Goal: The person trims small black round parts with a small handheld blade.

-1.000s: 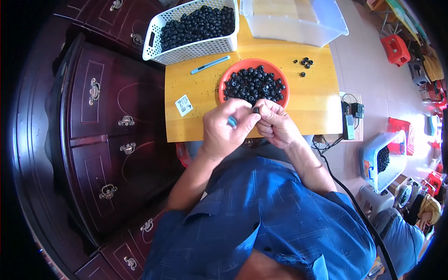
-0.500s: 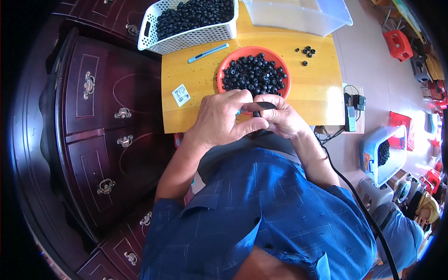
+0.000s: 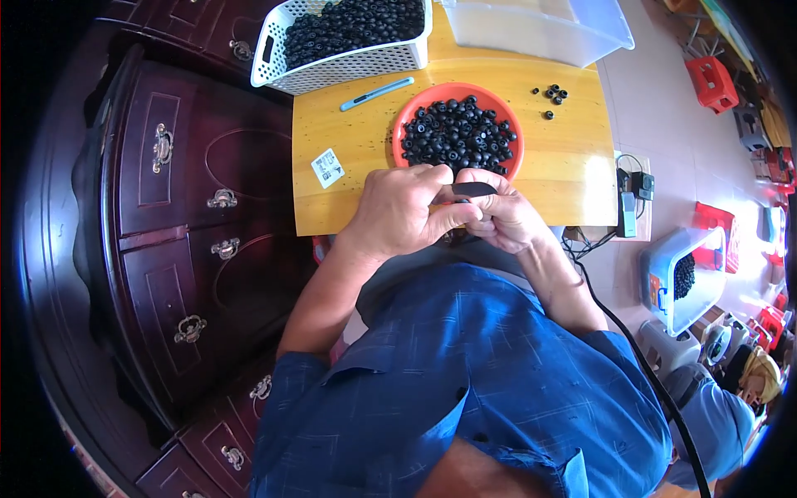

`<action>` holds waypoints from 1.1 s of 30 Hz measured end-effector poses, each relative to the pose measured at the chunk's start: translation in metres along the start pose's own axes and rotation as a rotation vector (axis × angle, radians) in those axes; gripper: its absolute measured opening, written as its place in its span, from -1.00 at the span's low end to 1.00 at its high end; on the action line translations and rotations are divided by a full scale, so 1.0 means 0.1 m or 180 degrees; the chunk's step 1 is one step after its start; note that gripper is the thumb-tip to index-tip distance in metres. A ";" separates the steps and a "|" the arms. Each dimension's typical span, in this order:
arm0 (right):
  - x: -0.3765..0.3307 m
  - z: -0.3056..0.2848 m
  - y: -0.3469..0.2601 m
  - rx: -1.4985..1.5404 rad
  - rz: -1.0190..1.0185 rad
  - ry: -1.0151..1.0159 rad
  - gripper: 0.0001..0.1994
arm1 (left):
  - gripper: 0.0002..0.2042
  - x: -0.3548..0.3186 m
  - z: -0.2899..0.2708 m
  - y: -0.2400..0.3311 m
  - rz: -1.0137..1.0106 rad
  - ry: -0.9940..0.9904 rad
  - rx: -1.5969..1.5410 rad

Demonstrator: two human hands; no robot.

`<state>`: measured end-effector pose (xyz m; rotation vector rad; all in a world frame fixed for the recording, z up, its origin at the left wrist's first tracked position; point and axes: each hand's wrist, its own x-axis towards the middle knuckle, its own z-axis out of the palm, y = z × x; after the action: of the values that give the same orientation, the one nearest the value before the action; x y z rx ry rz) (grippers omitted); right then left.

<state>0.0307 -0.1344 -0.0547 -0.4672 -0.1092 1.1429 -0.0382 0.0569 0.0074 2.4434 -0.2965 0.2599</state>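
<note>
Just in front of the red bowl [image 3: 520, 149], my two hands meet with bent fingers. My left hand [image 3: 403, 207] is closed on a dark flat blade [image 3: 474, 189], which juts from its fingers across toward the right hand; any handle is hidden. My right hand [image 3: 512, 217] is closed in a pinch by the blade, with a small black part showing only slightly at its fingertips. Small round black parts [image 3: 457, 133], some with holes, fill much of the bowl.
The yellow table [image 3: 556, 158] bears a light-blue utility knife [image 3: 376, 94], a white label [image 3: 327, 168] and several loose black parts [image 3: 558, 97]. A white perforated basket [image 3: 349, 70] of black parts and a clear bin [image 3: 540, 29] stand behind. Dark drawers [image 3: 195, 158] are left; a black cable [image 3: 618, 328] runs right.
The view has shifted slightly. The hands stay together in front of the bowl; the blade has turned a little, and the small black part between the fingers shows less.
</note>
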 end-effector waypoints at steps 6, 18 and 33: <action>0.01 -0.03 0.02 0.0152 0.0052 0.0004 -0.92 | -0.57 0.00 0.01 0.01 0.0060 -0.0023 0.0002; 0.04 0.00 0.02 0.0247 0.0004 -0.0028 -0.79 | -0.71 0.02 -0.02 0.06 -0.0277 0.0575 -0.1228; 0.08 0.04 0.10 0.0133 -0.0218 0.0659 -0.81 | -0.79 -0.03 0.13 0.10 0.0300 0.1031 0.0364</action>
<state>0.0249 -0.1227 -0.0568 -0.5379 0.0782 1.0218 -0.0428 0.0418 0.0028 2.4514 -0.2594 0.7222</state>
